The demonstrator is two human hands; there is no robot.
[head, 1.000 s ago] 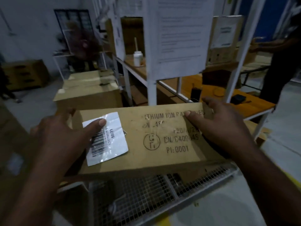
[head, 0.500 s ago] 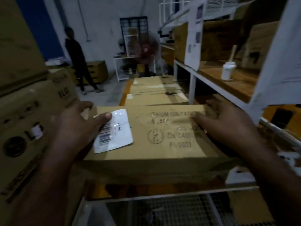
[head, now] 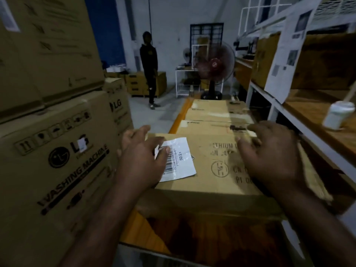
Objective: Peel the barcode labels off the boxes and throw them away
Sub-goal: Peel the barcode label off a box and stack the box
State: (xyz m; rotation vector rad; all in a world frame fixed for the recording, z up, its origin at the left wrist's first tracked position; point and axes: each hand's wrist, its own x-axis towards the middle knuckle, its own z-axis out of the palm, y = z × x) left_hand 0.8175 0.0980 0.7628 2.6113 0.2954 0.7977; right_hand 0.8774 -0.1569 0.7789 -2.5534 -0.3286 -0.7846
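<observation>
Barcode label (head: 178, 159) lies on the near box (head: 212, 170), its left edge lifted under the left hand (head: 142, 160), whose fingers press together on it; the peel looks just begun. Right hand (head: 269, 157), fingers apart, steadies the box. Next: pull slowly, low. Beyond, more boxes (head: 210, 112), a fan (head: 214, 64), shelving (head: 300, 116).

Your view swings left compared with a second ago, away from the orange table and wire-mesh cart, so the stacked LG washing-machine cartons (head: 57, 151) now fill your left side and the standing person (head: 149, 68) and the fan (head: 214, 64) come into sight ahead. The box (head: 212, 170) now lies flat and low in front of you rather than tilted up over the mesh. Your left hand (head: 140, 160) now has the barcode label (head: 179, 160) lifted at its upper-left corner, and your right hand (head: 269, 157) spreads loosely over the box's printed side instead of gripping its edge.
</observation>
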